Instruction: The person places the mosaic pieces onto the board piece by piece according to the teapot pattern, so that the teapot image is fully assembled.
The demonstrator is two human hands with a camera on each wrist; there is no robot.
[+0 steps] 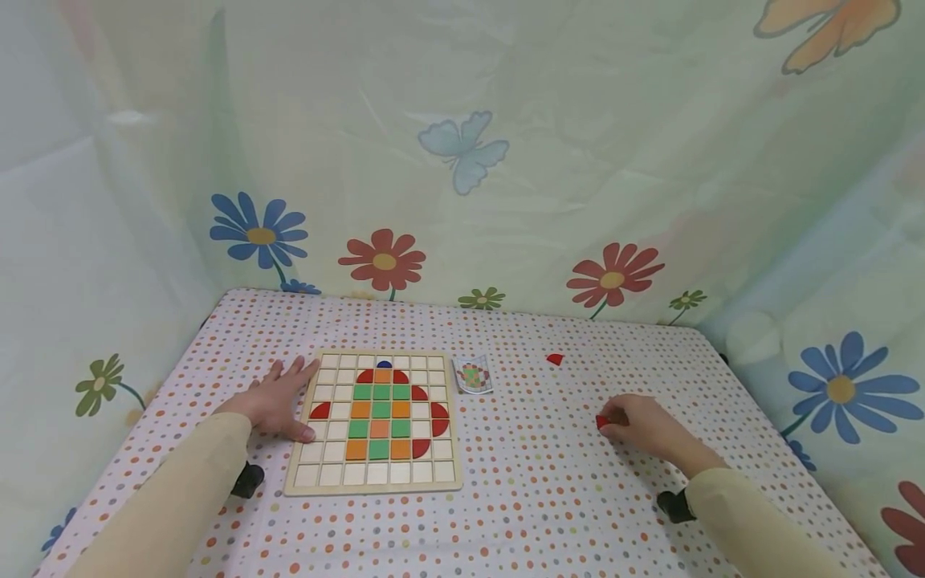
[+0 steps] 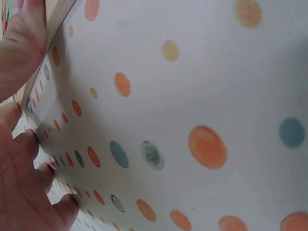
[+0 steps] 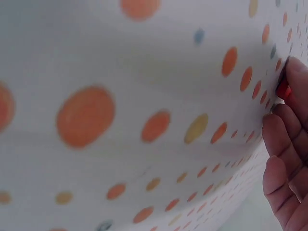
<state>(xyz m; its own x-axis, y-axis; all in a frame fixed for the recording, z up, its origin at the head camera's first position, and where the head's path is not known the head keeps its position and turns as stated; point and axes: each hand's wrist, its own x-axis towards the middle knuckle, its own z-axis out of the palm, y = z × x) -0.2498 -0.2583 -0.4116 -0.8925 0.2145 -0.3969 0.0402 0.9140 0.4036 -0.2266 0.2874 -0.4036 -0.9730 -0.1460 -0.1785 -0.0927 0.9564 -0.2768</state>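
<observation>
A wooden grid board [image 1: 334, 474] lies left of centre on the dotted tablecloth. On it, green and orange squares [image 1: 381, 409] form a block with red quarter-round pieces [image 1: 439, 419] along the sides and a blue half-round piece [image 1: 385, 364] on top. With fingers spread, my left hand [image 1: 275, 401] rests at the board's left edge, thumb over the rim. My right hand [image 1: 639, 429] pinches a small red piece [image 1: 602, 421] between thumb and fingers, low over the cloth at the right; most of that piece is hidden by the fingers.
Beside the board's upper right corner lies a small picture card [image 1: 473, 376] showing a similar coloured figure. Another red quarter-round piece [image 1: 555, 359] sits on the tablecloth [image 1: 527, 482] farther right. A flowered curtain [image 1: 506, 241] stands behind the table's far edge.
</observation>
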